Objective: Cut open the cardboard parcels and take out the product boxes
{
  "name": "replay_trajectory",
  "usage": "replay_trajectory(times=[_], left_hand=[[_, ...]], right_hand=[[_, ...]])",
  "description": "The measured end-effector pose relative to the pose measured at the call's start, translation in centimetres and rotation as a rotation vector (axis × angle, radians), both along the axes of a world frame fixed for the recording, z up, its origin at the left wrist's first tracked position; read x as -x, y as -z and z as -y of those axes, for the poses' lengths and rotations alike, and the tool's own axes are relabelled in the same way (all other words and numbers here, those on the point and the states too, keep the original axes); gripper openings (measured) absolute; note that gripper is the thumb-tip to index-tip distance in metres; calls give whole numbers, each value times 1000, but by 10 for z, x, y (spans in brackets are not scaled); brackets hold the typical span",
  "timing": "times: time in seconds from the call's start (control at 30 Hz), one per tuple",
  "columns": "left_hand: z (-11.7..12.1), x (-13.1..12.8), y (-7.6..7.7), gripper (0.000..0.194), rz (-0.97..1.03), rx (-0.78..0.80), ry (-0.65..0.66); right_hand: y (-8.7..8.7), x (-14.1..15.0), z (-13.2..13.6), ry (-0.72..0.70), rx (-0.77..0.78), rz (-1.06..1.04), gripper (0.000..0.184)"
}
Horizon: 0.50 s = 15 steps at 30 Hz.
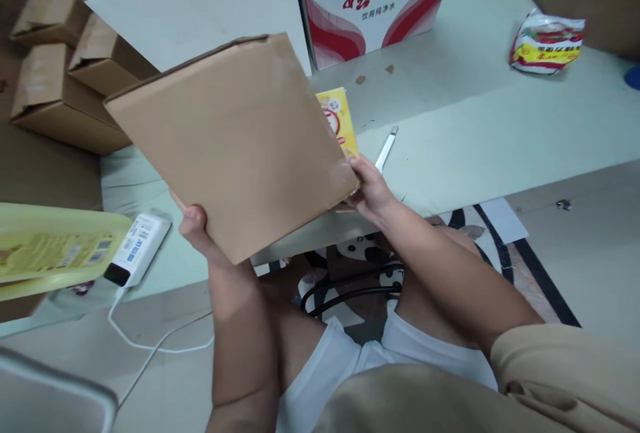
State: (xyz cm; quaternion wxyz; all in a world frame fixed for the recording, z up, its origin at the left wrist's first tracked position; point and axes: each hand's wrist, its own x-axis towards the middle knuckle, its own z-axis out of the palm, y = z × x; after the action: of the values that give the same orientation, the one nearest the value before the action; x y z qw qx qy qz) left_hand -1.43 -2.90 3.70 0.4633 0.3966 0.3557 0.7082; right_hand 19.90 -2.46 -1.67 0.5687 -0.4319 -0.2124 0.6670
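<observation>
A brown cardboard box (240, 133) is held up and tilted in front of me, one broad plain face turned my way. My left hand (197, 226) grips its lower left edge, thumb on the near face and the other fingers hidden behind. At the lower right corner, my right hand (369, 186) clasps the box, its fingertips partly hidden. Just beyond that corner shows part of a yellow printed package (339, 120); I cannot tell whether it stands on the table. Close by my right hand, a slim white cutter-like tool (387, 148) lies on the table.
The pale green table (480, 126) bears a white and red water carton (375, 6) at the back and a snack bag (547, 44) at right. Several small cardboard boxes (45, 80) stack at left. A yellow container (60, 246) and a white cabled device (140, 246) sit nearer.
</observation>
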Motion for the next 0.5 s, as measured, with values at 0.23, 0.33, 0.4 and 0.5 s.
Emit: replay_trajectory(times=[0.23,0.33,0.4,0.5], left_hand=[[-8,12,11,42,25,-64,-35],[-11,12,21,42,15,0,-22],[-15,11,32,40,52,61,-17],[-28,13,51,34,132,143,-27]], right_hand=[[-4,-41,-11,205,-11,-69,60],[1,-51,-11,185,-57,-13,60],[3,-55,-11,165,-83,1,62],[2,-56,-11,192,-86,-60,62]])
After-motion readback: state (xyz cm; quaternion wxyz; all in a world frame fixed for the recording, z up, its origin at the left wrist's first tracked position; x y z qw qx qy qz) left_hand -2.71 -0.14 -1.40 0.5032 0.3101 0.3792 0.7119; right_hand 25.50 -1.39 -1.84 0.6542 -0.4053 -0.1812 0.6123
